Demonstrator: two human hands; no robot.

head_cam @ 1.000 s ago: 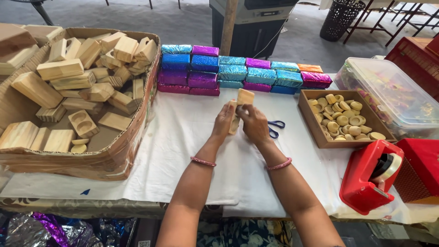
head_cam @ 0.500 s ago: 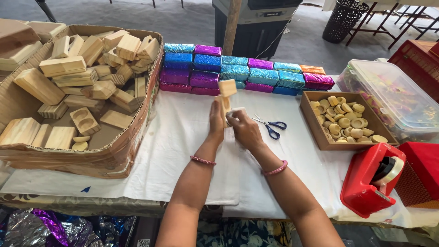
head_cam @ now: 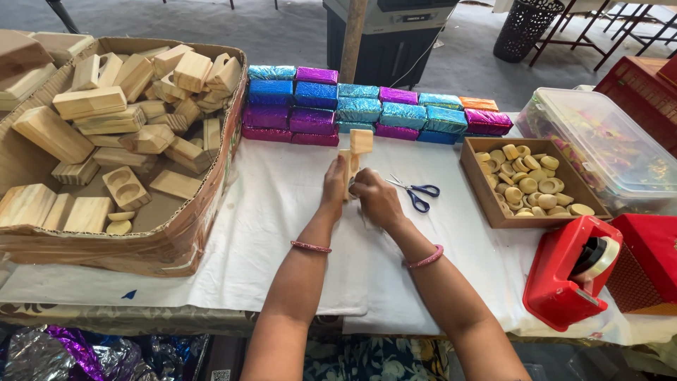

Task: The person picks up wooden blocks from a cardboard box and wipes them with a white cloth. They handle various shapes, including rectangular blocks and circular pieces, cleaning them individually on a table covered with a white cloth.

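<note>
White-covered table (head_cam: 282, 233): foil-wrapped blocks (head_cam: 367, 113), blue, purple and teal, are stacked behind. A wooden piece (head_cam: 357, 149) is pinched upright between left hand (head_cam: 333, 189) and right hand (head_cam: 376, 200); scissors (head_cam: 416, 192) lie just beside.

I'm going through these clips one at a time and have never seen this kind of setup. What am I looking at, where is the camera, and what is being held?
There is no machine here: these are a person's two bare hands, filmed by a camera worn on the person's head and looking down at a table covered with white cloth. The left hand and right hand meet over the cloth and together hold a small pale wooden piece, upright. To the left stands a large cardboard box full of similar wooden blocks. Along the back lie foil-wrapped bricks in blue, purple, teal and pink. Blue-handled scissors lie just right of the hands. Further right are a shallow brown tray of small round wooden pieces, a clear lidded plastic tub and a red tape dispenser.
</note>
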